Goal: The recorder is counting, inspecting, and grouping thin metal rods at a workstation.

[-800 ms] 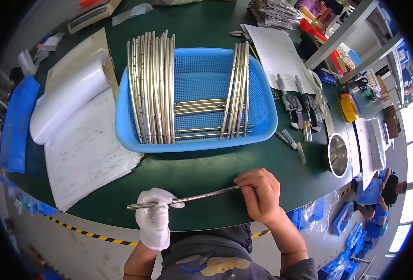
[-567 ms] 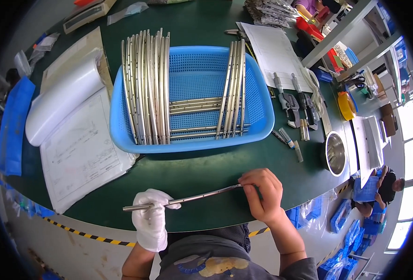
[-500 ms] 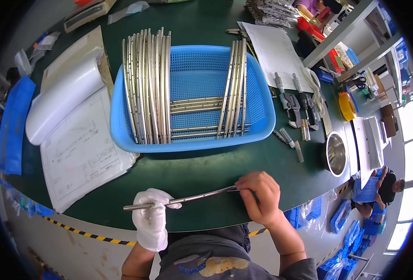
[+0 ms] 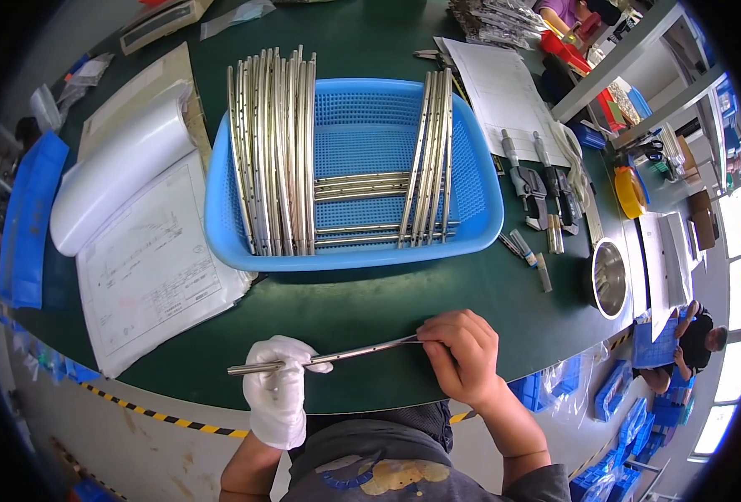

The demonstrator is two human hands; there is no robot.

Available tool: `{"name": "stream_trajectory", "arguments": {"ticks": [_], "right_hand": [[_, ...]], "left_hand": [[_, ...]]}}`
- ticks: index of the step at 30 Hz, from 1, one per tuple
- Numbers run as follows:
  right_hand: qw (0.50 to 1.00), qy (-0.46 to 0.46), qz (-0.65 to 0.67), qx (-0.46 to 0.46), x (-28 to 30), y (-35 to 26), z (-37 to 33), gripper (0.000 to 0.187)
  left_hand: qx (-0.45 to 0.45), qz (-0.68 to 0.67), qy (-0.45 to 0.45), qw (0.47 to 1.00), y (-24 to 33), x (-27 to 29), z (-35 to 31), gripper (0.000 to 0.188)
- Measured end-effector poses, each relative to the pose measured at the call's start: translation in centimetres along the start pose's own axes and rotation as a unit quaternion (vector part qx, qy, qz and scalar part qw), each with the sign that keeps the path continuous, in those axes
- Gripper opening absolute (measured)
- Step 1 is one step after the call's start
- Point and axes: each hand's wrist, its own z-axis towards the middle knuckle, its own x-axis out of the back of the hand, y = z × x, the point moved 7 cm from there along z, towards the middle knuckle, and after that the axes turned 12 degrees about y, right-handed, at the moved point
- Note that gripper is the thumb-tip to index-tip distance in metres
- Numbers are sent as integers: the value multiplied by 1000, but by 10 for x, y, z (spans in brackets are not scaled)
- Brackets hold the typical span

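Note:
A slim metal tube (image 4: 362,351) with small holes along its side lies across in front of me, above the table's near edge. My left hand (image 4: 276,393), in a white glove, is closed around it near its left end, which sticks out past the glove. My bare right hand (image 4: 464,356) pinches at the tube's right end; its fingertips hide exactly how that end is held. Beyond my hands stands a blue plastic basket (image 4: 362,261). A thick row of similar metal tubes (image 4: 274,159) leans at its left, a smaller group (image 4: 426,159) at its right, and several lie crosswise beneath.
Paper drawings (image 4: 157,268) lie at the left beside a blue bin (image 4: 32,222). To the right are two micrometers (image 4: 531,188), marker pens (image 4: 525,248), a steel bowl (image 4: 609,280) and a paper sheet (image 4: 496,92). A person holds a blue crate (image 4: 656,343) farther right.
The view has shifted slightly, so the table and basket appear a little farther right. Both hands keep hold of the tube in nearly the same pose.

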Motion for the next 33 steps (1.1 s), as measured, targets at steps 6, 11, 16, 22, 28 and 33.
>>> {"name": "stream_trajectory", "arguments": {"ticks": [6,11,16,22,28,33], "right_hand": [[997,-29,-62,35,0,-16,9,13],[993,-70,-90,30,-7,-19,9,12],[995,-27,-76,52,-2,-20,9,13],[998,8,-23,66,-7,-32,13,16],[998,-1,-23,52,-14,-28,15,15],[996,-17,-48,67,-13,-37,17,14]], "left_hand": [[3,-1,2,1000,1,-1,0,21],[22,29,0,999,3,-5,-1,17],[18,25,4,1000,1,-4,-3,18],[19,26,6,999,2,-4,-2,19],[20,20,4,1000,1,-5,-2,18],[32,-5,-21,999,0,-2,-3,7]]}}
